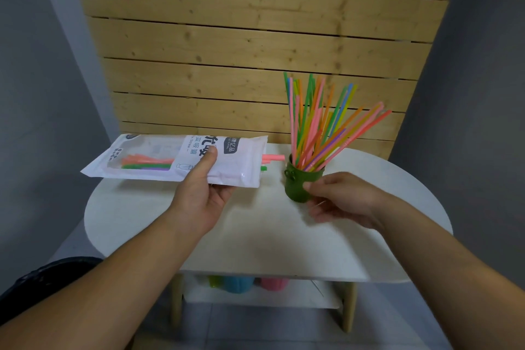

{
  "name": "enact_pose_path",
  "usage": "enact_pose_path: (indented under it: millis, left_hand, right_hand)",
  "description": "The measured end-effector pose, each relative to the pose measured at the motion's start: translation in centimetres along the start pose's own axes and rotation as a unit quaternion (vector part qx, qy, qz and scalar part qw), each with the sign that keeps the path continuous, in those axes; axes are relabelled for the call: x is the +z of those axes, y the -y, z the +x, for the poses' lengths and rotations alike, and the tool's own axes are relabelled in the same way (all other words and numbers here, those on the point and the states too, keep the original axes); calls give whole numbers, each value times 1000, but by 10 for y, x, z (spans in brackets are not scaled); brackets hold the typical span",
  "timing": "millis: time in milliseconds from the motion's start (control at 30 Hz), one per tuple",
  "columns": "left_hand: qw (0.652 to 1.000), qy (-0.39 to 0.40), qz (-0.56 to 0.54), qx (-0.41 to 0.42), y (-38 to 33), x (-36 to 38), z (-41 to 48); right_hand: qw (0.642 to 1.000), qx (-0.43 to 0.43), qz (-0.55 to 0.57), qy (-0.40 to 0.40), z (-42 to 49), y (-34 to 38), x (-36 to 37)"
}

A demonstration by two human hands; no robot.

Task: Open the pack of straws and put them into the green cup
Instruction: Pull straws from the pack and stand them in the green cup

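Pack [159, 162]: white pouch with a clear window, held in the air over the left part of the worktop [255, 236]. Its long axis runs left to right, nearly level, and the open mouth points right at the green cup [298, 187]. Pink straw tips [274, 157] and one green tip stick out of the mouth, just short of the cup rim; more pink, green and purple straws show through the window at the pack's left end. The cup stands upright right of centre on the worktop. The straws [321, 122] in it stand on end, fanning from upright to a lean up and to the right. Left hand [199, 199]: forearm reaches in from lower left, palm up, grip clamped on the pack's near edge, thumb on top across the print and fingers beneath. Right hand [341, 199]: palm turned left, thumb tip at the cup's right wall, fingers loosely curled beside its base; cannot tell whether the grip closes on the cup. Print on pack: large black Chinese characters partly under the thumb, "吸管" readable, and a dark tag with small white characters that cannot be read.
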State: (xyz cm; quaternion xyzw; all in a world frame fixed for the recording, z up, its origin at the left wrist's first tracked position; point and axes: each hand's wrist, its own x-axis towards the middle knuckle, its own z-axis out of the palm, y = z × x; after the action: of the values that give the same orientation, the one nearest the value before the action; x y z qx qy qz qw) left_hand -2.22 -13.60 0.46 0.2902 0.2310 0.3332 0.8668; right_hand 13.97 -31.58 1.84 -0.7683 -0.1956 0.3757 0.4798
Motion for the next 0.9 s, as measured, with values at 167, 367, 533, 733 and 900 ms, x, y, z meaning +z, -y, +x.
enact_pose_path:
  millis: [167, 367, 533, 733, 900]
  left_hand:
    - [999, 22, 35, 20, -2, 2, 0]
    - [973, 73, 188, 115, -4, 7, -7]
    - [964, 72, 219, 134, -3, 5, -9]
    - [985, 27, 153, 79, -7, 0, -1]
    - [995, 16, 94, 25, -5, -3, 2]
  right_hand:
    - [961, -24, 275, 17, -2, 4, 46]
    - [877, -5, 479, 16, -4, 14, 76]
    - [880, -4, 475, -14, -9, 17, 86]
    - [943, -35, 321, -74, -6, 13, 82]
    - [966, -125, 212, -84, -7, 9, 69]
